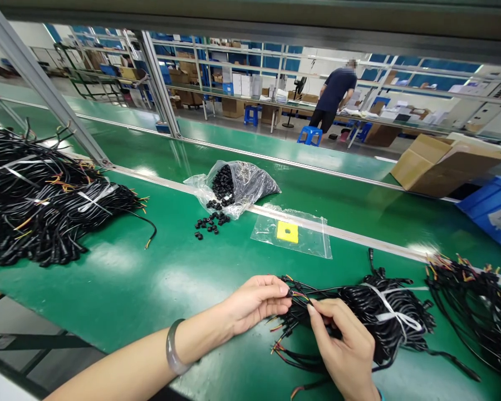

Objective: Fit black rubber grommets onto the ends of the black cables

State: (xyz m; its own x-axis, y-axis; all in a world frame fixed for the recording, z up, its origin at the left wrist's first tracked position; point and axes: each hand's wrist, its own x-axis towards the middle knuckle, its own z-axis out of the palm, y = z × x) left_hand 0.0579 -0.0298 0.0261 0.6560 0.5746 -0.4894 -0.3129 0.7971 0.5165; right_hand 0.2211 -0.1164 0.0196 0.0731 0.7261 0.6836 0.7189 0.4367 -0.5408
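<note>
The left hand [261,303] grips a small black fitting [290,293] at the cable end; the right hand [342,340] pinches the cable [307,299]. A tied cable bundle [384,312] lies beside them on the green worktop [150,301].

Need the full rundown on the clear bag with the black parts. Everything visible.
The clear bag looks like thin, crinkled, glossy plastic. It lies on its side on the green tabletop, across the pale strip, its open mouth toward the left and the near side. Many small black parts fill it; some have spilled out in front. Left hand and right hand are both clear of it.
</note>
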